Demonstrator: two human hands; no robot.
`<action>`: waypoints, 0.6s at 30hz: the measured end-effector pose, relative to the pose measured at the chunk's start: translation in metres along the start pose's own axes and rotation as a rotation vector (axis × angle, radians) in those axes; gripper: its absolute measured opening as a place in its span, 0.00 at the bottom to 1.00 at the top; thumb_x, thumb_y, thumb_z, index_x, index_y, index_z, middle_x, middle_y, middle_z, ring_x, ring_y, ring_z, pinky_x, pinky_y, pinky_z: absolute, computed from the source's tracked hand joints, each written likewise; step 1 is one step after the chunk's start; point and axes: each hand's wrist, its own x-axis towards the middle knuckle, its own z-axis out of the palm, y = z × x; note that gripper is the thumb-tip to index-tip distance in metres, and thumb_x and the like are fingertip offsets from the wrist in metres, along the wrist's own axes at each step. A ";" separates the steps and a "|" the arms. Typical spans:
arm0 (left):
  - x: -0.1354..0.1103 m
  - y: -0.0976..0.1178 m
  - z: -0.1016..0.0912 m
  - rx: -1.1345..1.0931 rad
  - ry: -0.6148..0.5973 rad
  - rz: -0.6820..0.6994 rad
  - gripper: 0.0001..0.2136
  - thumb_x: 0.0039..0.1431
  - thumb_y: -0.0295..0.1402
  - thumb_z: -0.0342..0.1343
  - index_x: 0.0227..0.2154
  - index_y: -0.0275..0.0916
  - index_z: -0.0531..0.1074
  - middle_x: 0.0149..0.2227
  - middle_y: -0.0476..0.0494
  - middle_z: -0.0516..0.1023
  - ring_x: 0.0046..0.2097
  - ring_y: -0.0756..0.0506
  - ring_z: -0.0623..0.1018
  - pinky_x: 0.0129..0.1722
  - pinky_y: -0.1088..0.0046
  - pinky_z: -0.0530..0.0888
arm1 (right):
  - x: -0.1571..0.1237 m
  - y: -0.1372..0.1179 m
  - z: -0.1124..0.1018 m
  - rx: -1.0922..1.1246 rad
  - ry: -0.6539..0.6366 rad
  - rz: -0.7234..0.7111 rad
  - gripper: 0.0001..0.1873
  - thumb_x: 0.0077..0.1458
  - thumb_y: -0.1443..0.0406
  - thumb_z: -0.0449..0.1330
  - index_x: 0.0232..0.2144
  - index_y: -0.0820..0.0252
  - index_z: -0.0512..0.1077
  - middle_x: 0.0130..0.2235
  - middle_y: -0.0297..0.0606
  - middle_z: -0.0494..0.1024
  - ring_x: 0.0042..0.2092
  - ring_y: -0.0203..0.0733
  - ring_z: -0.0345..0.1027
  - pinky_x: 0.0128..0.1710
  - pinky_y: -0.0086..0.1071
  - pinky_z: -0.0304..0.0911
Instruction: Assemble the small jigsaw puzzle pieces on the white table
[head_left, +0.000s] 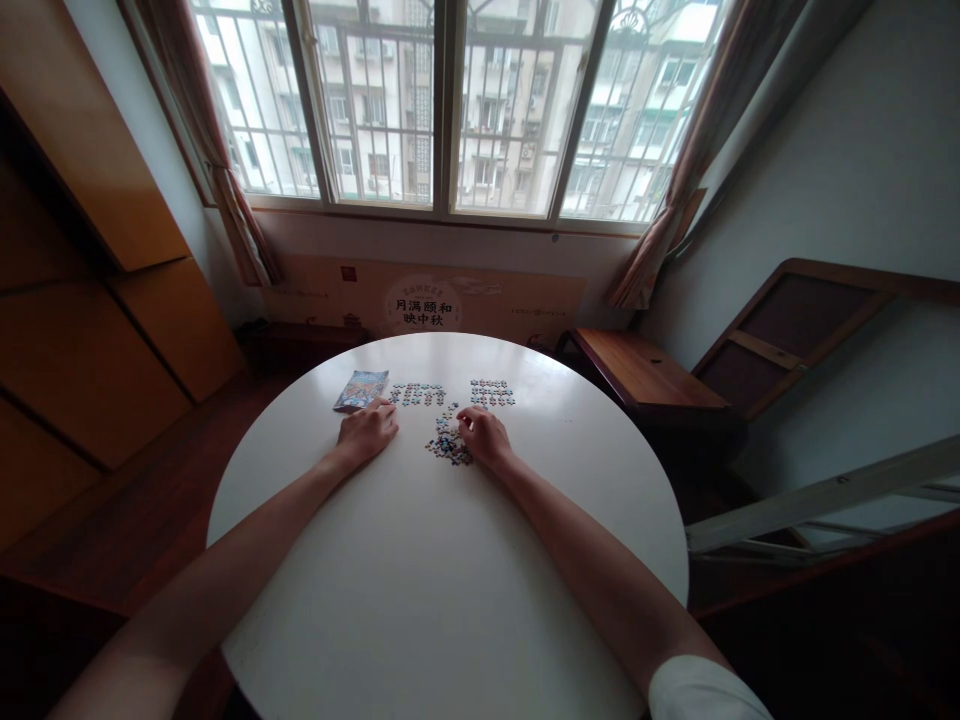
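Both my arms reach across a round white table [420,580]. My left hand [367,430] rests on the tabletop with fingers curled under, just below a small colourful picture card [361,390]. My right hand [484,434] lies beside a loose heap of small puzzle pieces [448,444], its fingers bent and touching the heap's right edge. Two laid-out groups of pieces sit farther back, one [417,394] in the middle and one [492,392] to the right. Whether either hand holds a piece is hidden.
A barred window [450,100] with curtains fills the far wall, with a printed cardboard panel [424,300] leaning below it. A dark wooden side table [637,370] and a leaning wooden frame [795,330] stand at the right. Wooden cabinets [97,300] line the left.
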 end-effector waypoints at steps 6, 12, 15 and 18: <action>0.000 -0.001 0.003 0.011 0.013 0.004 0.17 0.58 0.41 0.45 0.47 0.47 0.71 0.55 0.49 0.67 0.42 0.44 0.75 0.39 0.70 0.70 | 0.001 0.000 0.001 0.010 0.014 0.003 0.11 0.56 0.66 0.52 0.36 0.57 0.74 0.36 0.37 0.76 0.36 0.37 0.69 0.35 0.27 0.58; -0.001 -0.001 0.001 -0.005 0.052 -0.011 0.18 0.57 0.40 0.47 0.49 0.46 0.70 0.55 0.46 0.66 0.39 0.44 0.76 0.38 0.69 0.70 | 0.001 0.001 0.001 0.018 0.015 -0.002 0.11 0.56 0.66 0.52 0.36 0.56 0.74 0.36 0.36 0.76 0.36 0.38 0.69 0.35 0.28 0.58; -0.001 0.000 -0.001 -0.016 0.092 -0.025 0.18 0.57 0.40 0.47 0.49 0.45 0.70 0.52 0.45 0.69 0.39 0.44 0.76 0.38 0.71 0.69 | 0.001 0.001 0.001 0.018 0.019 -0.011 0.11 0.55 0.66 0.52 0.36 0.56 0.74 0.36 0.36 0.76 0.35 0.38 0.69 0.34 0.28 0.58; 0.000 -0.001 -0.001 -0.054 0.102 -0.023 0.17 0.57 0.38 0.47 0.47 0.43 0.72 0.41 0.45 0.75 0.37 0.45 0.75 0.36 0.73 0.69 | 0.001 0.001 0.002 0.017 0.019 -0.007 0.11 0.55 0.66 0.52 0.36 0.57 0.74 0.36 0.36 0.76 0.35 0.38 0.69 0.35 0.28 0.58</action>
